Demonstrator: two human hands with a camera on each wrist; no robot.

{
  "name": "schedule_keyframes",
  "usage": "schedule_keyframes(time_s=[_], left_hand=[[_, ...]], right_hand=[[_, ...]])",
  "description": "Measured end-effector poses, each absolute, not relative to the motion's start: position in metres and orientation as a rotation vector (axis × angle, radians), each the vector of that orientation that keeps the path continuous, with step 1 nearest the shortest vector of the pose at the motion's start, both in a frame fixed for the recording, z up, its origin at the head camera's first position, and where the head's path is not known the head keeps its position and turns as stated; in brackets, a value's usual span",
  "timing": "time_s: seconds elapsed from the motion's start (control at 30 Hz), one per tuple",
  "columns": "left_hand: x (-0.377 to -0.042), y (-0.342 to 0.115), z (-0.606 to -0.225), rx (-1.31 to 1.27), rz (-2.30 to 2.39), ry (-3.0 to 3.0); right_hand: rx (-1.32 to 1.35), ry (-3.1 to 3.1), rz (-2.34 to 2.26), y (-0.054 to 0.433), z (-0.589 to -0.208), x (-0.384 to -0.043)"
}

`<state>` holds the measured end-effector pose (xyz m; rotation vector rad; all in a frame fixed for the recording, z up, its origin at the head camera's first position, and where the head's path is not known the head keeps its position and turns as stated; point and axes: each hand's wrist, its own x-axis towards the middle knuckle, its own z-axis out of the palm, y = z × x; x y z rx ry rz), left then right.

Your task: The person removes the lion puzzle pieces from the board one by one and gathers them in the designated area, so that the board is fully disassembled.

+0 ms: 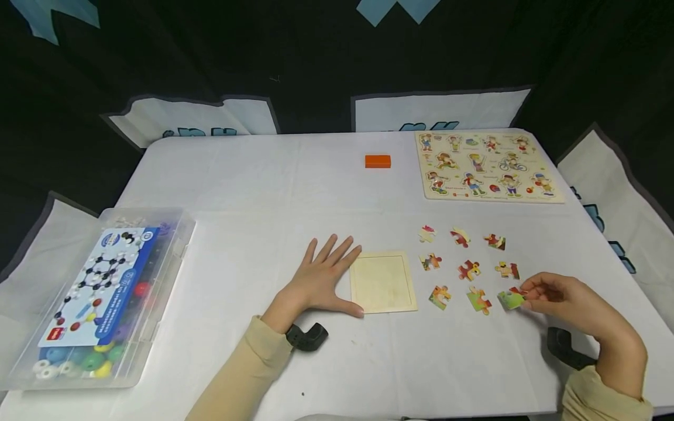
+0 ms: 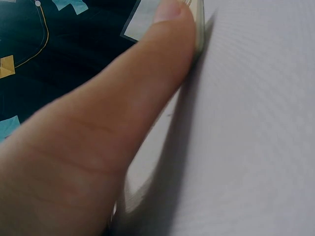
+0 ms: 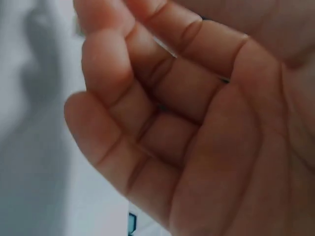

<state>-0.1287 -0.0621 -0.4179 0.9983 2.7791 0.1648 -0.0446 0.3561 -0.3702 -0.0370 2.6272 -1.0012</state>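
With fingers spread, my left hand (image 1: 318,280) lies at the left edge of a square wooden puzzle tray (image 1: 383,283), its thumb on the lower left corner. In the left wrist view the thumb (image 2: 142,64) reaches to the tray's edge. My right hand (image 1: 574,301) pinches a green and red jigsaw piece (image 1: 511,299) between thumb and fingers at the table's right. Several loose pieces lie in rows between tray and hand, such as a green and orange piece (image 1: 478,300) and a red piece (image 1: 468,270). In the right wrist view, curled fingers (image 3: 106,64) show; the piece is hidden.
A clear plastic box (image 1: 163,304) of coloured beads with a molecule-model card stands at the left. An orange block (image 1: 378,161) lies toward the back. A wooden board with pictured figures (image 1: 487,190) sits at the back right. White cloth covers the table (image 1: 253,193).
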Motion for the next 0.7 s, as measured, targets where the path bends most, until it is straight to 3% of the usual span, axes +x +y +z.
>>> schedule_keyframes(time_s=[0.33, 0.7], left_hand=[[-0.128, -0.062, -0.417, 1.003, 0.179, 2.778], [-0.129, -0.065, -0.416, 1.010, 0.168, 2.787]], right_hand=[[0.019, 2.559, -0.963, 0.360, -0.381, -0.045], [-0.122, 2.756, -0.878, 0.322, -0.356, -0.064]])
